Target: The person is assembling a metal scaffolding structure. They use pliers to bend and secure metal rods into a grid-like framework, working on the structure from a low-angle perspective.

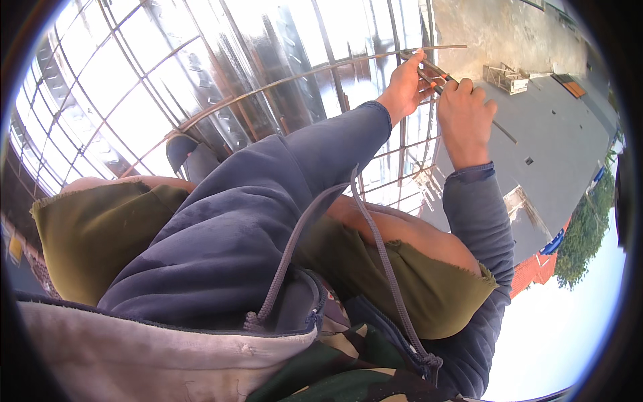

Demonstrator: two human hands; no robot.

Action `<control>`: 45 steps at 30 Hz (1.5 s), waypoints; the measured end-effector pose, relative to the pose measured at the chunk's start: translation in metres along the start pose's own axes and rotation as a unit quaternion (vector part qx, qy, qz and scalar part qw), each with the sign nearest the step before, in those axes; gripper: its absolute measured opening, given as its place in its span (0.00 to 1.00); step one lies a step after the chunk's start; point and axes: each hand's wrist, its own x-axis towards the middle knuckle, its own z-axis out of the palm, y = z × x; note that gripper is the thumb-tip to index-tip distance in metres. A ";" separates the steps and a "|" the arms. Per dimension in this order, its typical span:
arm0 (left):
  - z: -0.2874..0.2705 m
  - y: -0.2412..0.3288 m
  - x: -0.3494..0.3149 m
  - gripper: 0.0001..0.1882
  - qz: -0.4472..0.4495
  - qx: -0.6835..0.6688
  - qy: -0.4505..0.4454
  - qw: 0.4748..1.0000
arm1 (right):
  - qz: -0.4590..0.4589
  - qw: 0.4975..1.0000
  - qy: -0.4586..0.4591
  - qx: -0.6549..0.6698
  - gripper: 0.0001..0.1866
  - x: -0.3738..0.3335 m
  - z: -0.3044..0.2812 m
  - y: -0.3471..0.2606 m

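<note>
My right hand [464, 120] is closed round the dark handles of a pair of pincers [439, 72] with orange marks. Their head lies against a thin steel bar [362, 59], close to where it crosses a darker bar. My left hand [404, 87] is beside that head, thumb raised to the bar and fingers curled near the pincers' handles. What the left fingers pinch is too small to make out. A thin dark rod [506, 132] shows beyond my right hand, partly hidden by it.
A grid of steel bars [181, 47] runs over shiny ribbed metal sheets [268, 60]. A dark shoe [181, 151] is under my bent leg. At the right are a grey surface [536, 147], a small crate-like frame [507, 78], an orange-brown panel [569, 85] and a tree [581, 231].
</note>
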 end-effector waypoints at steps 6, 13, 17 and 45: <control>0.016 -0.027 0.019 0.29 -0.013 0.034 0.082 0.996 | -0.002 0.935 -0.231 0.270 0.20 0.025 0.017 0.044; 0.003 -0.019 0.001 0.31 -0.044 0.186 0.062 0.980 | 0.028 0.812 -0.300 0.500 0.29 0.007 0.077 0.044; -0.026 -0.015 -0.025 0.15 0.087 0.372 0.039 0.923 | 0.060 0.671 -0.423 0.606 0.14 0.025 0.067 0.061; 0.019 -0.020 0.018 0.32 0.528 0.784 0.020 0.325 | -0.131 0.972 -0.093 0.174 0.12 0.093 0.070 0.116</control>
